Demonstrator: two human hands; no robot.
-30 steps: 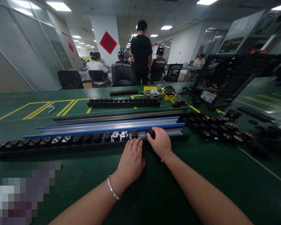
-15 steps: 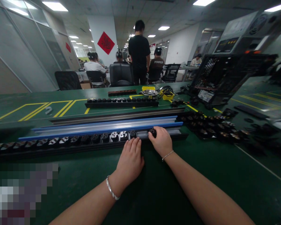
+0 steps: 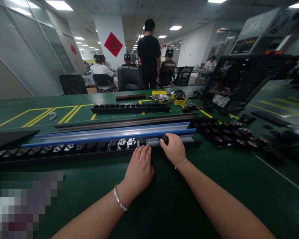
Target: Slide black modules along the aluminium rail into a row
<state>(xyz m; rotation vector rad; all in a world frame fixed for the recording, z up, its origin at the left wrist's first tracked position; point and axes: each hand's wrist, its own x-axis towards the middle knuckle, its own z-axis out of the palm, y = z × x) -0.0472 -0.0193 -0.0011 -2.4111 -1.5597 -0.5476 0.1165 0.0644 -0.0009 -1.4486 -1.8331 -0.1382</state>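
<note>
A long black track [image 3: 64,160] lies across the bench, lined with several black and silver socket modules [image 3: 112,144]. My left hand [image 3: 140,166] rests with its fingers stretched out on the track's front edge, just below the last seated module [image 3: 142,141]. Between thumb and fingers my right hand [image 3: 173,148] grips a small round black socket module [image 3: 165,139] at the track's grey inner channel [image 3: 153,142]. Its underside is hidden, so I cannot tell whether it sits in the channel.
Behind the track lie blue-edged rails [image 3: 109,132] and a dark rail [image 3: 129,121]. Loose black modules [image 3: 229,134] are heaped at the right. Farther back are a shorter filled track [image 3: 131,109], a metal dish [image 3: 160,97] and an open computer case [image 3: 229,79]. People sit and stand beyond the bench.
The view has shifted slightly. My right hand, still holding the black socket module, has moved a little to the right along the track; my left hand stays at the front edge.
</note>
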